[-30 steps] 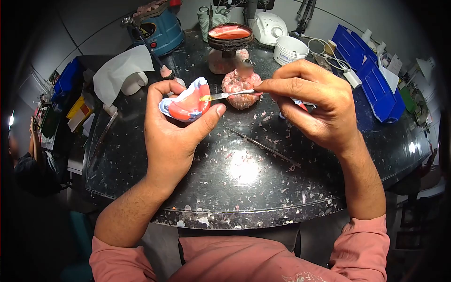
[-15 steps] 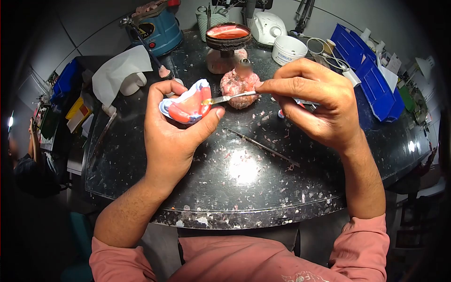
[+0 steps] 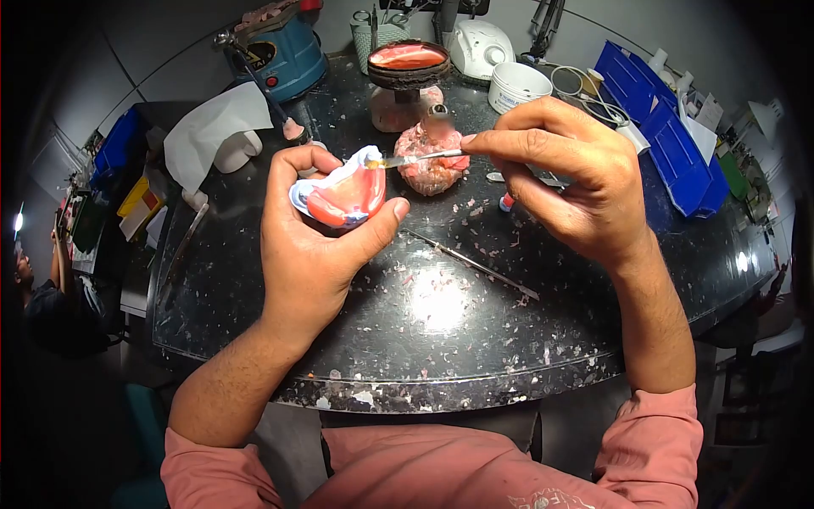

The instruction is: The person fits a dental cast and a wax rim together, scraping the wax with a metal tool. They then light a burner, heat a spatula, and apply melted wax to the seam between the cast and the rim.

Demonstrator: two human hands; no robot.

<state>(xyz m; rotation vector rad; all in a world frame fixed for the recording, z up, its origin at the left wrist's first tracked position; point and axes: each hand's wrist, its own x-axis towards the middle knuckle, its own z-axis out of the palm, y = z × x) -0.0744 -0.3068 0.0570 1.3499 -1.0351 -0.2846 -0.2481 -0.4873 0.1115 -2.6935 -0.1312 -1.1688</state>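
Note:
My left hand is wrapped round a dental model, white-blue with glossy red-pink wax over its arch, held tilted above the bench. My right hand pinches a wax knife between thumb and fingers. Its blade tip touches the model's upper right end, where a yellowish spot shows. Behind the blade stands a burner with a wax-crusted, lumpy pink base; its top is blurred. Under my right hand, a small red and blue piece and a metal tool end are partly hidden.
A slim metal instrument lies on the black bench among wax scraps. Behind stand a round pan of red wax, a white tub, a blue machine and blue trays. Another person is at far left.
The wax knife's tip has moved up from the model's inner right side to its upper right end. My left hand has turned the model slightly.

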